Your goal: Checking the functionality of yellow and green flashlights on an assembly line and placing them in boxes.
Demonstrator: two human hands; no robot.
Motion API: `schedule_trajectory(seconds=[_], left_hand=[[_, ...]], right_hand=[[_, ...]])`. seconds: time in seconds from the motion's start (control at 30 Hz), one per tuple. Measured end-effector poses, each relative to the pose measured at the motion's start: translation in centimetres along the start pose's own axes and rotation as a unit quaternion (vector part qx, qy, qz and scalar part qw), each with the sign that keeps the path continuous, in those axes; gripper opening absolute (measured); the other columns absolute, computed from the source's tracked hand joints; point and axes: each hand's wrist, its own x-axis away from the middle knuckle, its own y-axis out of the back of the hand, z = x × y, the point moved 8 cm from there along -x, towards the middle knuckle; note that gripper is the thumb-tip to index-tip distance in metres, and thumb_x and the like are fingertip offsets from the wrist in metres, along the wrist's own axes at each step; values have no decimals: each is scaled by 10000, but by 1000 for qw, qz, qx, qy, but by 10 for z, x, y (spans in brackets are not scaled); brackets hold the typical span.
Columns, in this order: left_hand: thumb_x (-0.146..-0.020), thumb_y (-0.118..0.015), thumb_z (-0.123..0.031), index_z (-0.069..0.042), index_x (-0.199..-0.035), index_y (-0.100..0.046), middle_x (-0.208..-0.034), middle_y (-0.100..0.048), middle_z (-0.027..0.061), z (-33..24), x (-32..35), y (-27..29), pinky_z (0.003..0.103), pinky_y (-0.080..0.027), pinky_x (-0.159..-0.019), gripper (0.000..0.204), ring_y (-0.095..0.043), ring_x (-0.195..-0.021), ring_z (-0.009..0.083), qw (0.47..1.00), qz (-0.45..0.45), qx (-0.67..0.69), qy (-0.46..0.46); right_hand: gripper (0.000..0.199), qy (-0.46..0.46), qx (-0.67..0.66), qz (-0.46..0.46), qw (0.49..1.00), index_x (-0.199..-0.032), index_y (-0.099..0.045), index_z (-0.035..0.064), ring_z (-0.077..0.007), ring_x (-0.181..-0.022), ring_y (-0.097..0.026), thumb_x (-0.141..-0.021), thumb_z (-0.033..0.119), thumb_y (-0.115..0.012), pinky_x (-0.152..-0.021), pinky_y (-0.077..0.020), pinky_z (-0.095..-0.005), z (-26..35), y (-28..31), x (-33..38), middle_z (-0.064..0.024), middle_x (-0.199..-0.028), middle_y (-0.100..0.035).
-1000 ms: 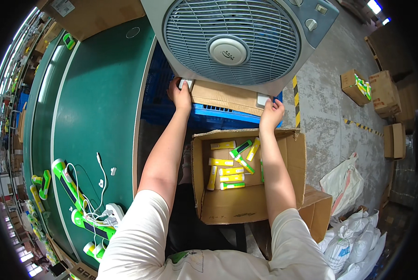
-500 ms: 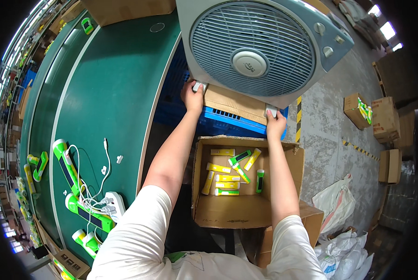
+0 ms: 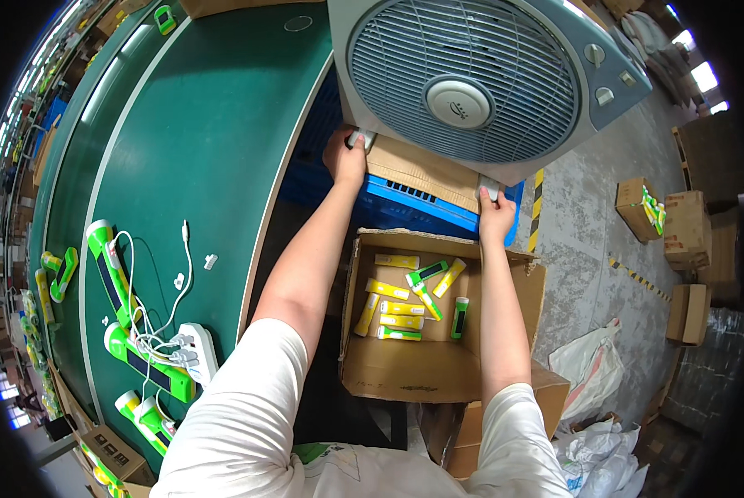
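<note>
Left hand [image 3: 344, 158], right hand [image 3: 495, 214] clamped on box fan [image 3: 488, 79] feet at 12 o'clock, above blue crate [image 3: 422, 203]; mid-reposition, steady level grip needed.

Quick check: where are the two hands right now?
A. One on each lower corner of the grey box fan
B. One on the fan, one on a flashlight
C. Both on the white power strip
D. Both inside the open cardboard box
A: the left hand and right hand each grip a foot at the lower corners of the grey box fan, above the open cardboard box.
</note>
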Motion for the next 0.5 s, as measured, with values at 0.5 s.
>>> schedule_trajectory(seconds=[0.5], left_hand=[[-754, -668, -234, -62, -1026, -642, -1062, -617, 171, -14, -1, -6, 402, -430, -904, 323, -556, -1028, 341, 997, 44, -12, -63]], right_hand=[[415, -80, -61, -36, 994, -1112, -593, -55, -180, -846, -569, -832, 241, -671, -779, -466, -284, -5, 8, -4, -150, -1033, -506]])
